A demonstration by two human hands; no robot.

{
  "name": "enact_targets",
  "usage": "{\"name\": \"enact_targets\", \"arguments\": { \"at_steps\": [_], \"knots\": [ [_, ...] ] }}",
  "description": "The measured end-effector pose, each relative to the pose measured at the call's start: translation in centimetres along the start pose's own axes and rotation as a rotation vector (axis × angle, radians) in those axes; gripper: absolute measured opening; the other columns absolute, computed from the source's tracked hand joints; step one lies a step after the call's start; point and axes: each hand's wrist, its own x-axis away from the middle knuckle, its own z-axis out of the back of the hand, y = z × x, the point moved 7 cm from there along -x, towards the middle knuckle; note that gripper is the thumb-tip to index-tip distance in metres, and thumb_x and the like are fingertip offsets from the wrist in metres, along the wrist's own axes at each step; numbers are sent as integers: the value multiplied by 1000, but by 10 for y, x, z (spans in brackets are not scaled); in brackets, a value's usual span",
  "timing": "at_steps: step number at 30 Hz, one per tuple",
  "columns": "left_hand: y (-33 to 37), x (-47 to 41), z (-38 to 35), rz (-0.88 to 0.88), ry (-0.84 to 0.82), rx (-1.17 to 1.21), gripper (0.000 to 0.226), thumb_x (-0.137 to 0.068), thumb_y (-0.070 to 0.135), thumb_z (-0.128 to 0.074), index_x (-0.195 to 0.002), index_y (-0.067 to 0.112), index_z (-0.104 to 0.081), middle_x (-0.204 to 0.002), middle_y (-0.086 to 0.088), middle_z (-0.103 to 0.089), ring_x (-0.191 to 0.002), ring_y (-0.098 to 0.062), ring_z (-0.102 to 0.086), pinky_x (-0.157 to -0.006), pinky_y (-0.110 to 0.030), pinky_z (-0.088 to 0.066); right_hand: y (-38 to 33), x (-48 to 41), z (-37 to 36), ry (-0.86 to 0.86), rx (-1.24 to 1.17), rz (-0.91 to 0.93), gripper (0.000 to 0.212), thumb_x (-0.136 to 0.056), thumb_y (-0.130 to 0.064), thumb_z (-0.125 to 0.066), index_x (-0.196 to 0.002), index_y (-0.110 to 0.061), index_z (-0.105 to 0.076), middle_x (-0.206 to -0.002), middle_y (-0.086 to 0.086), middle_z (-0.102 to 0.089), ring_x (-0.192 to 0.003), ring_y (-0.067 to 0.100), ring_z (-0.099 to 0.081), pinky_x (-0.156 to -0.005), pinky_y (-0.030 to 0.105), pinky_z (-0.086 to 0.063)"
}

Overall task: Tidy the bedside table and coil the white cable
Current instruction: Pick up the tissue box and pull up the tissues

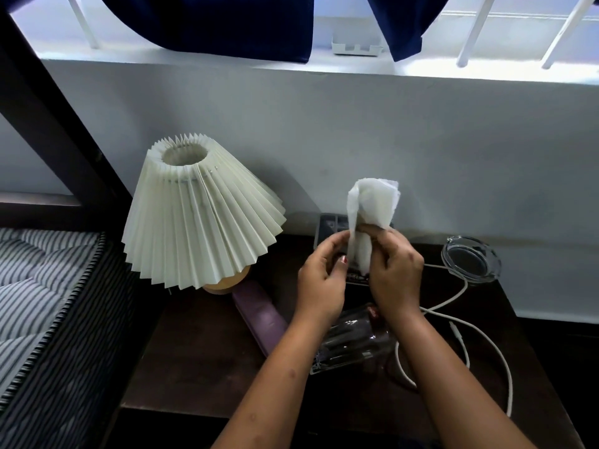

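While the left hand (319, 280) and right hand (393, 273) together pinch a crumpled white tissue (372, 205) above the table (201, 351), they hide most of a dark box (330, 225) behind. The white cable (510, 390) sprawls uncoiled on the table's right side, partly under the right forearm.

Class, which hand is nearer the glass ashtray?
Right. The right hand is just left of the ashtray; the left hand lies beyond it, farther left. Both grip the tissue.
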Motion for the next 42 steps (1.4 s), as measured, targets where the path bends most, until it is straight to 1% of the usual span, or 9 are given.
{"name": "enact_targets", "arguments": {
  "at_steps": [4, 9, 21, 26, 29, 32, 35, 38, 42],
  "knots": [
    [-13, 3, -3, 36, -89, -483, 67, -86, 4, -46, -134, 50, -36, -139, 0, -41, -134, -17, -31, -115, -36, -24, 12, -3, -1, -66, -38, -26, 49, -85, 11, -42, -122, -16, -61, -113, 10, -64, -97, 14, -58, -83, 3, -37],
    [-10, 5, -7, -60, -138, -825, 77, -79, 2, -41, -140, 44, -21, -145, 12, -38, -142, -16, -11, -116, -47, 3, 17, 1, -18, -223, 7, -14, 54, -86, 11, -41, -132, -14, -52, -133, 9, -55, -121, 24, -51, -103, 32, -40],
    [-23, -5, 9, 36, -31, -785, 58, -88, 25, -51, -140, 29, -28, -150, 10, -29, -138, -18, -13, -111, -42, -21, 29, -17, -27, -194, 78, -21, 59, -74, 19, -39, -115, -15, -66, -117, 7, -64, -108, 21, -59, -92, 15, -39],
    [-28, -5, 8, 69, -82, -825, 56, -88, 31, -51, -140, 30, -30, -154, 12, -20, -141, -17, -8, -113, -44, -19, 33, -17, -46, -394, 215, -23, 72, -77, 10, -40, -134, -33, -47, -139, -1, -49, -129, 22, -40, -104, 49, -34],
    [-29, -4, 9, 65, -104, -837, 55, -88, 31, -51, -139, 32, -31, -154, 12, -17, -141, -17, -6, -113, -44, -18, 40, -11, -54, -535, 441, -11, 83, -77, 5, -42, -136, -51, -29, -151, -12, -26, -135, 19, -20, -102, 53, -23],
    [-30, -4, 9, 67, -116, -830, 54, -88, 30, -51, -138, 33, -31, -154, 12, -16, -142, -17, -5, -112, -45, -19, 41, -15, -44, -382, 393, -32, 65, -77, 6, -48, -123, -40, -54, -143, -3, -38, -127, 27, -32, -99, 48, -32],
    [-29, -4, 9, 61, -119, -837, 55, -87, 29, -52, -138, 33, -31, -155, 11, -16, -142, -17, -6, -112, -45, -21, 37, -20, -32, -211, 242, -17, 38, -77, 10, -55, -103, -14, -69, -115, 11, -59, -105, 30, -56, -91, 23, -41],
    [-29, -4, 8, 62, -123, -833, 56, -87, 28, -53, -138, 32, -32, -154, 12, -15, -141, -17, -7, -112, -45, -24, 41, -19, -36, -287, 260, -63, 30, -82, 2, -57, -106, -12, -68, -112, 9, -65, -108, 29, -57, -93, 37, -46],
    [-30, -4, 8, 63, -130, -838, 56, -87, 28, -53, -138, 32, -31, -155, 12, -14, -140, -17, -7, -112, -45, -26, 43, -13, -39, -360, 465, -75, 31, -88, -18, -55, -116, -28, -64, -123, -1, -62, -119, 26, -45, -93, 42, -33]
  ]
}}
